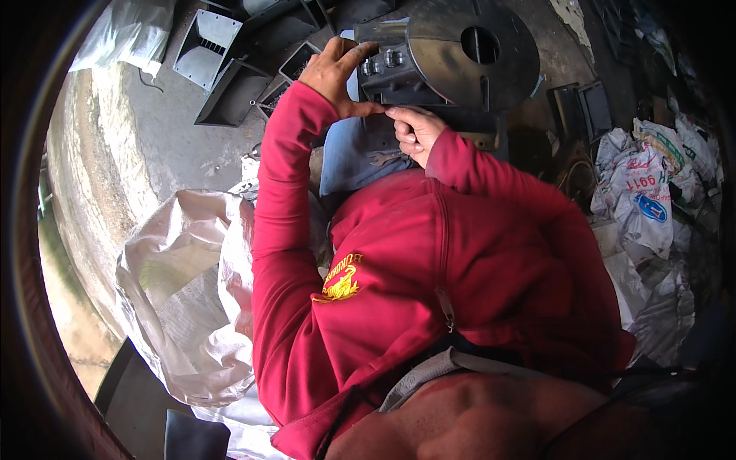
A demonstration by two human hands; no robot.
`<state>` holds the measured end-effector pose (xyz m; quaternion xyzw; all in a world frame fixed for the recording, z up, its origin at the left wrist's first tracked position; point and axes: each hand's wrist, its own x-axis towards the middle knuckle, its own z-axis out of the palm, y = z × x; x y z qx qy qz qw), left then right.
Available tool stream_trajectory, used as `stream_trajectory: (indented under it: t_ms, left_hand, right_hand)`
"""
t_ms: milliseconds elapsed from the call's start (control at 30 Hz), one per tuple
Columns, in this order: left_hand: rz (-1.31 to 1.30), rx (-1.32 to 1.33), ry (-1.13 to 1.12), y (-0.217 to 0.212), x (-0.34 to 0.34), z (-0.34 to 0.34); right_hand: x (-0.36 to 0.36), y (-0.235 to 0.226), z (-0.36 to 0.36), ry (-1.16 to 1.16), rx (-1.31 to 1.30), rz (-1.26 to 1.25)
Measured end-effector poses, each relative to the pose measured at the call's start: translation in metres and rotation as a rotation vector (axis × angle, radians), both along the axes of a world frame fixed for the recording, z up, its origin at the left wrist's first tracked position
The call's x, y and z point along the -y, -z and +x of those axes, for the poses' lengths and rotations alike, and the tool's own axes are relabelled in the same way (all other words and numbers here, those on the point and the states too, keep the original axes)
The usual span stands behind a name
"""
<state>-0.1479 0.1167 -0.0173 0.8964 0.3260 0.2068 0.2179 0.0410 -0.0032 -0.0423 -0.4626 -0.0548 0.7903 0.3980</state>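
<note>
A large black housing [429,69], with a round disc-like face and a dark round hole, lies in front of me at the top. My left hand [337,80] grips its boxy left end, the fingers along the far side and the thumb at the near corner. Close to that thumb tip is my right hand [416,132], its thumb and forefinger pressed together and the other fingers curled in. Whatever it pinches is too small to make out. Two shiny metal pieces [392,58] sit in a recess of the housing. A spanner [383,159] rests on my blue trouser leg.
Left of the housing are small open boxes [300,61] and black angular housings [234,92], one with a pale grey inside [207,47]. A white woven sack [188,299] stands open at my left. Printed sacks [636,188] and another black part [580,111] lie at right.
</note>
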Motion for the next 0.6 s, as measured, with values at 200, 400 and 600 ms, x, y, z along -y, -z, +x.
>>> stream_trajectory:
  t_ms: [200,400,600]
  left_hand:
    - [-0.074,0.044,0.033,-0.0077,0.0027,0.0018]
    - [-0.066,0.043,0.028,-0.0086,0.0021,0.0005]
    - [-0.059,0.048,0.032,-0.0046,0.0012,0.0008]
  right_hand:
    - [-0.0013,-0.0056,0.0026,-0.029,-0.055,0.043]
    - [-0.0022,-0.0007,0.0010,0.019,-0.077,0.069]
    - [-0.0027,-0.0003,0.0016,0.011,-0.090,0.068]
